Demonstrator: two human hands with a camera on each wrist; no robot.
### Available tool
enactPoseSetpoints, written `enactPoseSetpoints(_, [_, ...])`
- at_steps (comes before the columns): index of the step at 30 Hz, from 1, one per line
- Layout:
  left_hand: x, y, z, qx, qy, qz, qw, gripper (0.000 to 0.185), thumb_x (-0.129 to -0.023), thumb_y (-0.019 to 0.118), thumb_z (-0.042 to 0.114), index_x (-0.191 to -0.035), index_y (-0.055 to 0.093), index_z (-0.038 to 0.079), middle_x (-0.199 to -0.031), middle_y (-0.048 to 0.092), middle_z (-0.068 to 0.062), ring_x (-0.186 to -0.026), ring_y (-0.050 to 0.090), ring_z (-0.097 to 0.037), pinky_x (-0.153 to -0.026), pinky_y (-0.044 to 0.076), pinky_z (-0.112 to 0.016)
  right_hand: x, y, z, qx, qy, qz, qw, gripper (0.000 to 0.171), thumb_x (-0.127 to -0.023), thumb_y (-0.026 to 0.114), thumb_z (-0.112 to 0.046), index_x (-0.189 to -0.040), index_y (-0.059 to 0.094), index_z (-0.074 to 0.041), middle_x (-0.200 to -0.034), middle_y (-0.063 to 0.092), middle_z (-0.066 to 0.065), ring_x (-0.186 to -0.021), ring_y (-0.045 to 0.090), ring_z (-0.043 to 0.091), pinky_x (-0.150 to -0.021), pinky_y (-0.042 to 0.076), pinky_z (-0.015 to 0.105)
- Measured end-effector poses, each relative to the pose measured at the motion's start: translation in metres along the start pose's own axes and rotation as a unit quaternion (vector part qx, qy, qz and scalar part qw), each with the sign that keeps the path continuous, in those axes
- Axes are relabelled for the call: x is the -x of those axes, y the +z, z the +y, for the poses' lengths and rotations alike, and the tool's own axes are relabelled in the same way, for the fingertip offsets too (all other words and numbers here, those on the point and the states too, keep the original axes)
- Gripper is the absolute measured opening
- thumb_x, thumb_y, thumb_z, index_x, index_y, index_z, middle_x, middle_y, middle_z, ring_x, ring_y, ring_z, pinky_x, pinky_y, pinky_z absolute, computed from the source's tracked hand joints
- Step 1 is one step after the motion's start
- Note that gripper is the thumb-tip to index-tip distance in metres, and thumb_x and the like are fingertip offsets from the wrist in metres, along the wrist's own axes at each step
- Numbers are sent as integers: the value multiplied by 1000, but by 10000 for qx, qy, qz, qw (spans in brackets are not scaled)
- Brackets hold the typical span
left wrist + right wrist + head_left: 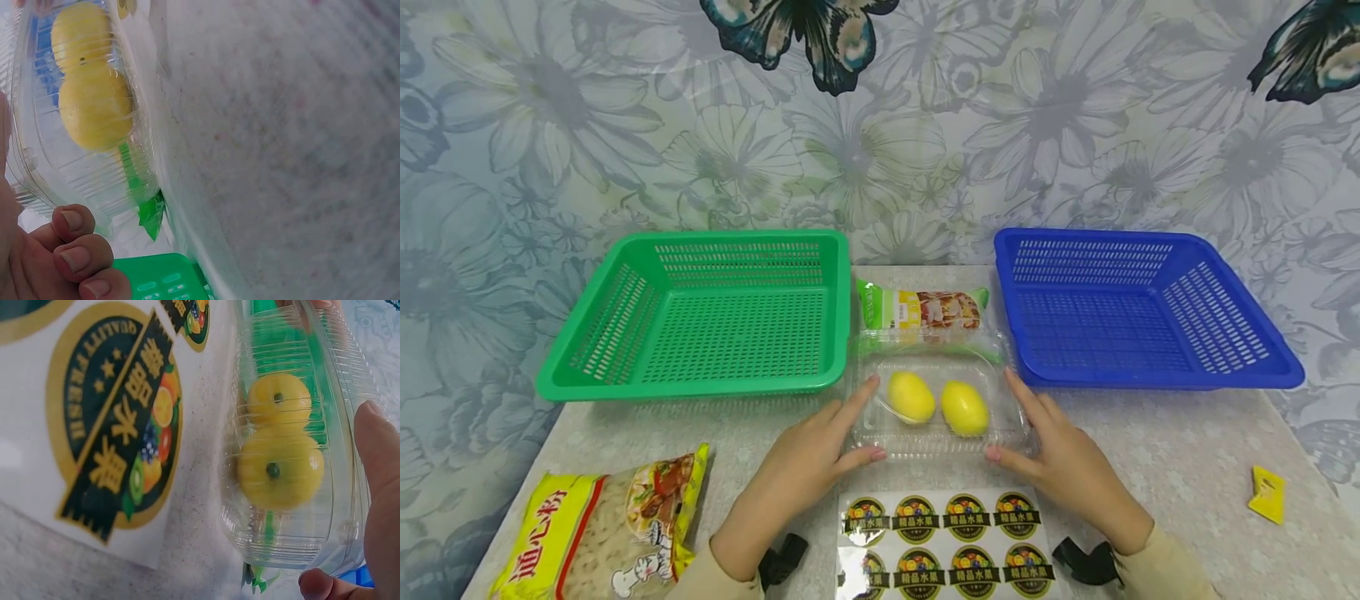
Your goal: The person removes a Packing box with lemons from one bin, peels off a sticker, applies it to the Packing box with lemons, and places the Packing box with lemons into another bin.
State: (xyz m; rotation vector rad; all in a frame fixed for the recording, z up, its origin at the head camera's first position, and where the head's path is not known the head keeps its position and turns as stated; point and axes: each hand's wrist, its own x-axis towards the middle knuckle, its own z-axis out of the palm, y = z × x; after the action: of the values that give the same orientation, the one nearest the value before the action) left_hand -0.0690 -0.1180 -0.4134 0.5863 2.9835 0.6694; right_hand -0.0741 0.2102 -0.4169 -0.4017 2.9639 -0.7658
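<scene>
your clear plastic box (942, 433) sits flat on the table between the two baskets, lid closed (transparent, ribbed), with two yellow lemons (937, 402) lying side by side inside.

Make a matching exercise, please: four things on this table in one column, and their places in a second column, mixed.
Things:
1. green basket
2. blue basket
3. lemons
4. sticker sheet

Places:
A. inside the clear box, between the hands
B. far right of the table
C. near edge, in front of the box
D. far left of the table

Pairs: 1-D, 2-B, 3-A, 4-C
</scene>
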Motion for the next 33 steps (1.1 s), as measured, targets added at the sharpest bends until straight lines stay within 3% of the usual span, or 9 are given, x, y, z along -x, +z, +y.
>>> enactPoseSetpoints(7, [-1, -2, 1, -110, -2, -97, 9999, 89, -89, 59, 61, -160, 12, 36, -99, 64, -1, -73, 57, -11, -66, 52, -32, -1, 0, 1, 151, -19, 13, 9999, 102, -80, 72, -61, -160, 13, -36, -112, 56, 8, -53, 39, 6, -47, 37, 24])
enactPoseSetpoints(13, [5, -5, -1, -226, 66, 11, 9997, 87, -89, 58, 63, -159, 12, 39, -119, 67, -6, -99, 69, -24, -80, 58, -43, 3, -4, -4, 641, 66, 116, 9979, 102, -78, 73, -64, -159, 14, -40, -127, 60, 14, -49, 41, 8, -44, 37, 25])
enactPoseSetpoints(15, [9, -7, -2, -324, 116, 96, 9994, 88, -89, 58, 63, -159, 12, 39, -123, 67, -6, -104, 69, -25, -83, 58, -44, 6, -6, -6, 713, 35, 221, 9972, 101, -78, 73, -64, -158, 18, -40, -129, 61, 16, -51, 47, 12, -45, 40, 28])
enactPoseSetpoints(18, [16, -12, -2, -377, 130, 183, 9990, 89, -89, 60, 62, -159, 11, 39, -115, 68, -2, -95, 68, -18, -78, 58, -37, 11, -9, -11, 649, -105, 444, 9968, 95, -80, 74, -60, -157, 25, -38, -131, 61, 16, -66, 62, 20, -50, 48, 35])
enactPoseSetpoints(21, [25, -18, -1, -197, -42, 226, 9995, 88, -89, 64, 59, -159, 18, 34, -127, 66, -5, -104, 68, -21, -85, 58, -41, 18, -10, -18, 402, -521, 729, 9952, 85, -82, 78, -49, -154, 36, -32, -106, 65, 5, -75, 59, 13, -54, 47, 29])
enactPoseSetpoints(24, [37, -22, -2, 114, -382, 332, 9987, 82, -88, 69, 53, -156, 32, 23, -137, 62, -10, -117, 65, -27, -92, 55, -49, 25, -9, -27, 38, -1224, 1006, 9874, 76, -81, 81, -35, -148, 47, -25, -86, 50, -9, -68, 43, 2, -53, 38, 18])
enactPoseSetpoints(27, [49, -22, -9, 277, -551, 515, 9968, 70, -89, 70, 49, -145, 44, 16, -126, 68, -11, -108, 69, -25, -84, 58, -46, 30, -6, -36, -386, -1878, 1088, 9754, 69, -81, 83, -26, -143, 53, -20, -88, 47, -14, -63, 34, -4, -50, 33, 10])
enactPoseSetpoints(29, [57, -22, -14, 197, -461, 641, 9967, 62, -89, 72, 45, -137, 50, 14, -112, 72, -6, -96, 70, -18, -74, 58, -37, 31, -2, -42, -632, -2200, 1030, 9680, 66, -82, 81, -25, -142, 54, -19, -93, 50, -15, -62, 33, -7, -50, 33, 6])
enactPoseSetpoints(33, [69, -20, -21, 135, -225, 489, 9985, 57, -89, 73, 41, -135, 54, 15, -100, 67, 5, -81, 60, -5, -64, 50, -25, 33, 6, -52, -929, -2584, 758, 9586, 58, -87, 78, -24, -140, 55, -20, -97, 57, -14, -60, 35, -10, -53, 33, 1])
